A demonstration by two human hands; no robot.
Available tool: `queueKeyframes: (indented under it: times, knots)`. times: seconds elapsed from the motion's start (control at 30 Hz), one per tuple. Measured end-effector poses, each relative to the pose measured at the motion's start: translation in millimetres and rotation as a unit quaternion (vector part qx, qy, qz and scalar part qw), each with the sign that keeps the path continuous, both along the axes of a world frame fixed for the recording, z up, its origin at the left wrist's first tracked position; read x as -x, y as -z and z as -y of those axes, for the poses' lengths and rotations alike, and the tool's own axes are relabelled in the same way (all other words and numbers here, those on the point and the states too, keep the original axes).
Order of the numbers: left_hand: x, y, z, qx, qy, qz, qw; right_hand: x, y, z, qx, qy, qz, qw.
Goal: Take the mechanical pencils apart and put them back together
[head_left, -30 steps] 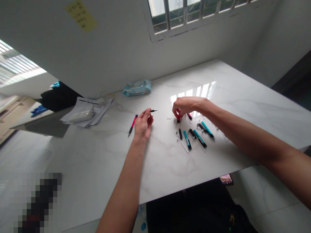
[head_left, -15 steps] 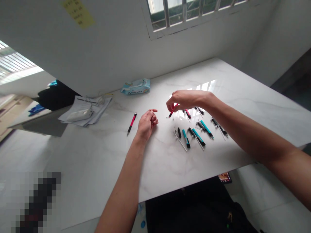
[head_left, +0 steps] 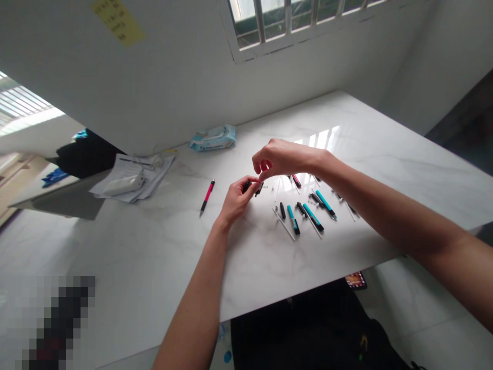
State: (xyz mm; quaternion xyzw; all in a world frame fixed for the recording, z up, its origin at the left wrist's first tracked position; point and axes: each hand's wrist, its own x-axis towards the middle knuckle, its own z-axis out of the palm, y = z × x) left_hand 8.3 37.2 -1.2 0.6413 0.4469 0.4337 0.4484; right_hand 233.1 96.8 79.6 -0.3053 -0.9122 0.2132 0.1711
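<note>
My left hand is closed on a red-and-black pen barrel, mostly hidden by the fingers. Just above it, my right hand has its thumb and fingertips pinched at the left fingertips; what they hold, if anything, is hidden. A small black piece shows beside the left fingers. To the right lie taken-apart pens: teal barrels, black grips, thin white refills and a red barrel partly under my right arm. Left of my left hand lies a whole red pen.
A pack of wipes sits by the wall. Papers with a white device and cable lie at the left of the marble-patterned table. Below the table's edge a phone screen shows.
My right hand has moved left to meet my left hand. The red barrel it held is now in my left hand, which has shifted slightly up and right.
</note>
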Motion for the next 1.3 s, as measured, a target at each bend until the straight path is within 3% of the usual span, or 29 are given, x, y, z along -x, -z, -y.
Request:
queueKeyframes:
  times: [0.13,0.23,0.4,0.63,0.9,1.1,1.3]
  knots:
    - [0.2,0.2,0.4,0.007,-0.033,0.024,0.999,-2.5,5.3,-6.8,0.028,0.007,-0.070,0.997]
    - [-1.1,-1.5,2.3,0.014,-0.025,0.027,0.999,0.4,9.2,-6.9,0.069,0.012,-0.111,0.991]
    - [-2.6,0.3,1.6,0.003,-0.011,0.029,1.000,4.8,12.6,-4.3,0.124,0.008,-0.098,0.987]
    - [5.1,8.5,-6.9,-0.013,-0.091,0.024,0.995,-5.7,19.1,-17.7,0.028,0.047,0.054,0.997]
    - [5.2,13.8,-7.9,-0.019,-0.092,-0.003,0.996,5.3,35.5,-13.5,0.041,0.031,0.156,0.986]
    - [4.9,13.6,-7.8,-0.023,-0.093,-0.008,0.995,12.2,44.1,-11.6,0.033,0.047,0.165,0.985]
    - [2.7,13.0,-6.4,-0.017,-0.084,-0.022,0.996,11.8,43.5,-15.8,0.010,0.122,0.031,0.992]
